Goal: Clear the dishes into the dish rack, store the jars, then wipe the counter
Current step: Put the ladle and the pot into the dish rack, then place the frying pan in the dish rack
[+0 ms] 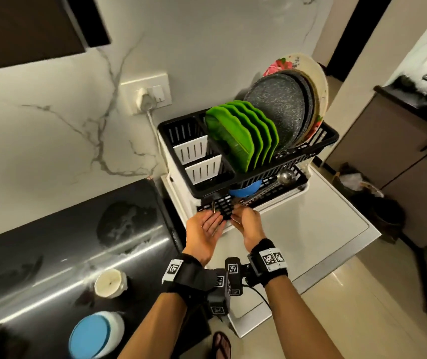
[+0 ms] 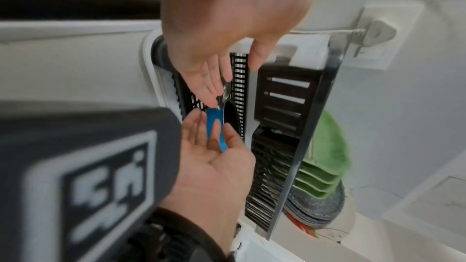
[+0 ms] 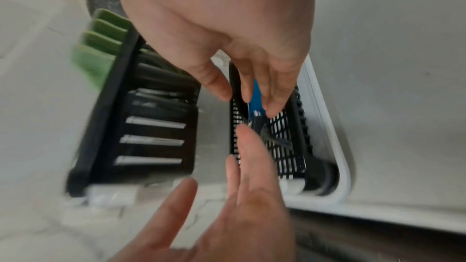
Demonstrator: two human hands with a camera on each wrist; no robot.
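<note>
A two-tier black dish rack (image 1: 285,161) stands on a white appliance top. Its upper tier holds green plates (image 1: 241,136) and grey plates (image 1: 277,104). A blue bowl (image 1: 246,189) and a steel ladle (image 1: 286,176) sit in the lower tier. Both hands meet at the lower tray (image 1: 222,206). My left hand (image 1: 213,224) lies palm up with straight fingers and holds nothing (image 2: 211,125). My right hand (image 1: 237,215) points its fingers into the tray, thumb apart, fingertips touching a steel spoon (image 2: 226,91) beside the bowl (image 2: 214,119). Blurred cutlery (image 3: 262,128) lies on the tray grid.
On the black counter (image 1: 51,242) to the left stand a white-lidded jar (image 1: 110,282) and a blue-lidded jar (image 1: 90,335), near a wet patch (image 1: 127,224). A plug and cable (image 1: 145,99) hang on the marble wall. The white appliance top (image 1: 311,229) extends right of the rack.
</note>
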